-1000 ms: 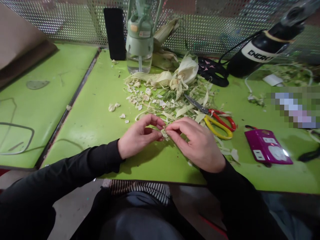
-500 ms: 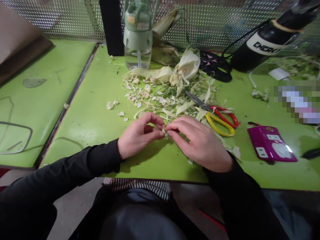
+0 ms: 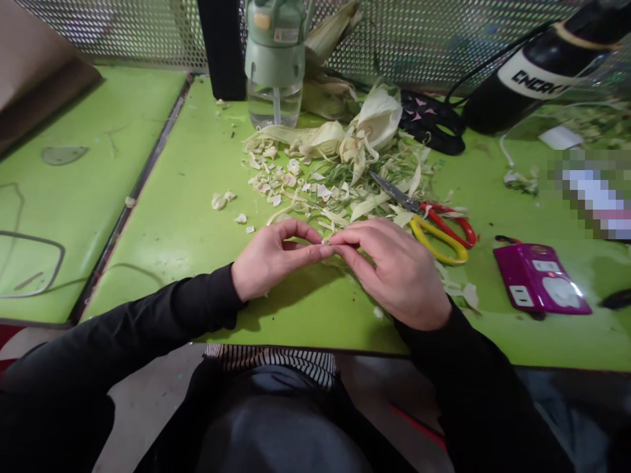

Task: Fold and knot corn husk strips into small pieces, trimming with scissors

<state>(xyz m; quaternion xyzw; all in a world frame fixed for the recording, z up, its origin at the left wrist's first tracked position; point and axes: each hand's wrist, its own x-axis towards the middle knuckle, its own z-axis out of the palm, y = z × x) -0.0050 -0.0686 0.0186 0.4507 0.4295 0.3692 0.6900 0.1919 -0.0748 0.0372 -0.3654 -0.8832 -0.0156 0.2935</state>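
My left hand (image 3: 273,257) and my right hand (image 3: 392,269) meet above the table's near part, thumbs and fingers pinched together. Between their fingertips is a small pale piece of corn husk (image 3: 325,242), mostly hidden by the fingers. Just beyond the hands lies a heap of husk strips and cut bits (image 3: 323,190), with a larger dried corn husk (image 3: 377,118) on its far side. Scissors (image 3: 438,240) with one red and one yellow handle rest beside my right hand, blades partly over the scraps.
A green water bottle (image 3: 275,66) stands at the back beside a black upright object (image 3: 221,49). To the right are a black ENERGY bottle (image 3: 532,75), a black openwork item (image 3: 428,125) and a purple power socket (image 3: 542,279). Mesh (image 3: 148,33) borders the green table (image 3: 162,217).
My fingertips have come closer together, covering more of the husk piece, which showed below them before. The view has shifted slightly; the scissors and scraps lie as before.
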